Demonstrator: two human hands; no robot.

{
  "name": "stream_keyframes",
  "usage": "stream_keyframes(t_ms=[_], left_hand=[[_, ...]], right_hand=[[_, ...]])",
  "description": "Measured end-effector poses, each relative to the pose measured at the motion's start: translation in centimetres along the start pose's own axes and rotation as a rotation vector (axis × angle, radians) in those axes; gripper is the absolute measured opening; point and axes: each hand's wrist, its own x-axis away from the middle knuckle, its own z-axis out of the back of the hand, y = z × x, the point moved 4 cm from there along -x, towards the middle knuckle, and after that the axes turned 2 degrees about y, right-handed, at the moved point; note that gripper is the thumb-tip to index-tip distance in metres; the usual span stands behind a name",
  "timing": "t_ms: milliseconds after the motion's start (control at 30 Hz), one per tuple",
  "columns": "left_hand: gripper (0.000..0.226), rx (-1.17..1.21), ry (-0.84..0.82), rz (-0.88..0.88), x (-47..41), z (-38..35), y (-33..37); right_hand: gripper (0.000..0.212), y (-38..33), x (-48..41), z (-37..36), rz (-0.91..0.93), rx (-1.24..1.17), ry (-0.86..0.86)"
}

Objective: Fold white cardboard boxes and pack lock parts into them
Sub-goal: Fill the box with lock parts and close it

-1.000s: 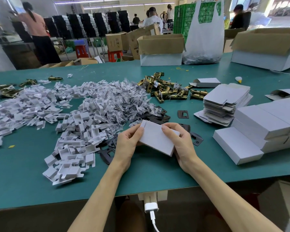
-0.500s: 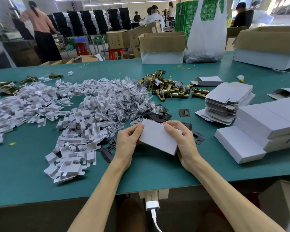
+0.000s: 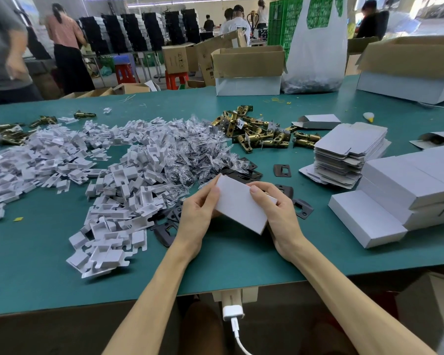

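Note:
Both hands hold a small white cardboard box (image 3: 239, 204) just above the green table (image 3: 241, 262), tilted with its broad face toward me. My left hand (image 3: 199, 213) grips its left end, thumb on the top corner. My right hand (image 3: 277, 211) grips the right end, thumb pressed on the upper face. Flat white box blanks (image 3: 349, 152) are stacked to the right, with folded white boxes (image 3: 405, 190) beside them. Brass latch parts (image 3: 256, 131) lie behind, black strike plates (image 3: 282, 170) around my hands.
A wide heap of white plastic inserts (image 3: 108, 185) and clear screw bags (image 3: 198, 152) covers the left and centre. Open cartons (image 3: 249, 70) and a white plastic bag (image 3: 315, 52) stand at the far edge. People work in the background.
The box stays between both hands with almost no shift. A person in grey has come into view at the far left.

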Motion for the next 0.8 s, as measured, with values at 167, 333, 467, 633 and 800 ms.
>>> stream_keyframes(t_ms=[167,333,467,633,800], left_hand=[[0.042,-0.032,-0.040,0.001,0.15,-0.15,0.26],[0.045,-0.050,-0.051,-0.006,0.35,-0.33,0.50],[0.046,-0.040,-0.031,-0.017,0.40,-0.14,0.59],[0.034,-0.039,-0.046,-0.004,0.43,-0.34,0.60],[0.042,-0.132,-0.107,-0.026,0.43,-0.54,0.52]], right_hand=[[0.025,0.14,-0.05,0.15,-0.002,-0.013,0.031],[0.017,0.26,-0.16,0.38,-0.006,-0.027,0.056],[0.021,0.15,-0.07,0.28,-0.016,-0.026,0.058],[0.017,0.20,-0.06,0.34,-0.016,0.000,0.065],[0.020,0.16,-0.10,0.12,-0.004,0.035,0.071]])
